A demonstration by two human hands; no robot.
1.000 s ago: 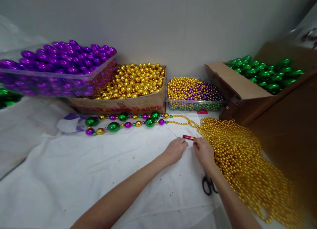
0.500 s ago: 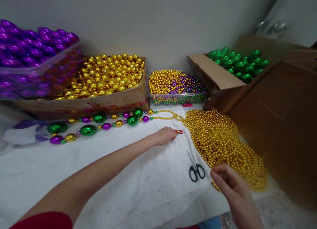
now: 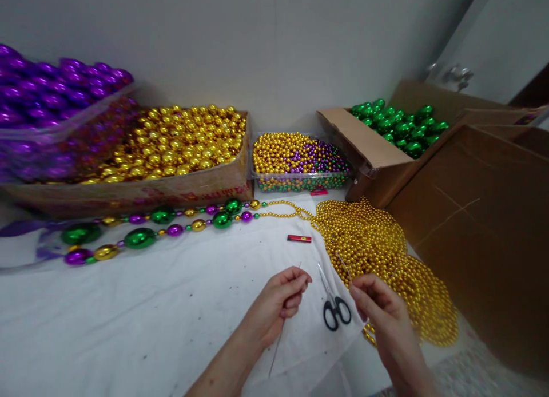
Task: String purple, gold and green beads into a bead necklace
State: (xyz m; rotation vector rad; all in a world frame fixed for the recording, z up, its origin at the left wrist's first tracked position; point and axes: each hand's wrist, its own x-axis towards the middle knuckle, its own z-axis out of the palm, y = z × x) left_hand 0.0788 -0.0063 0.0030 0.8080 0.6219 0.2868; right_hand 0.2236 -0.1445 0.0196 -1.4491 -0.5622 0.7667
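Head view: left hand [image 3: 274,302] pinches a long thin needle [image 3: 277,351] between thumb and forefinger, tip up, the shaft trailing toward the near edge of the cloth-covered worktop [image 3: 150,317]. Just right of it the right hand [image 3: 380,311] keeps a narrow grip, fingertips drawn together at the near edge of the gold bead strands [image 3: 377,254]; whether they hold a thread is too fine to tell. Between the hands lie scissors [image 3: 337,312], blades pointing far. Risk, as I judge it: the needle could slip from so light a pinch, or the right wrist could drag loose strands off the worktop's near edge.
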